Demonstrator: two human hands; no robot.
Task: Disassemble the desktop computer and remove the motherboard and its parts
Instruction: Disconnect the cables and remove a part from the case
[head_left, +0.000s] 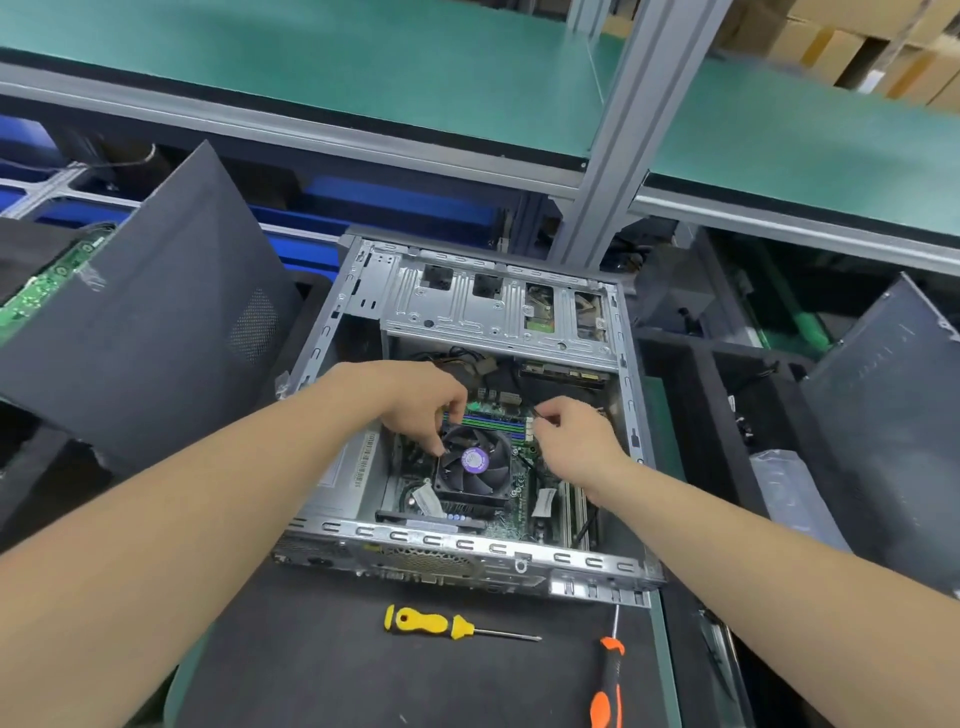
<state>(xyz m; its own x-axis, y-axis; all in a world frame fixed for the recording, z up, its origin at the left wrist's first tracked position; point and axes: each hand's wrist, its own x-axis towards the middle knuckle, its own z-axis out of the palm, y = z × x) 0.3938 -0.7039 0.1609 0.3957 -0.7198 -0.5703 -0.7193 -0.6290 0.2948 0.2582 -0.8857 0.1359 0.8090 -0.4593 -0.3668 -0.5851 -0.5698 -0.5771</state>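
1. The motherboard (519, 499) lies flat in the floor of the open computer case (467, 543), directly under both hands. It looks seated, with its parts on it.
2. The fan (474, 462) sits on the board just under the left fingertips and to the left of the right hand. The blue and green memory slots (493, 422) run between the two hands.
3. The left hand (421, 405) reaches in with its fingers curled downward, the tips at the fan's far left corner. I cannot tell whether it grips something there or only presses.
4. The right hand (576, 436) has thumb and forefinger pinched on a small dark piece (537, 414) at the right end of the slots. What that piece is, I cannot make out.
5. To my eye this is the stage of freeing the board's fittings, a clip or a plug by the slots and fan, before anything is lifted.
6. The next move probably calls for a gentle, straight pull without bending the board, then a screwdriver for the fan.
7. Beyond the hands stands the metal drive cage (493, 306).
8. Nearer the person than either hand, a yellow screwdriver (421, 622) and an orange screwdriver (608, 686) lie on the black mat (337, 675).
9. A dark side panel (156, 322) leans beyond the left forearm.
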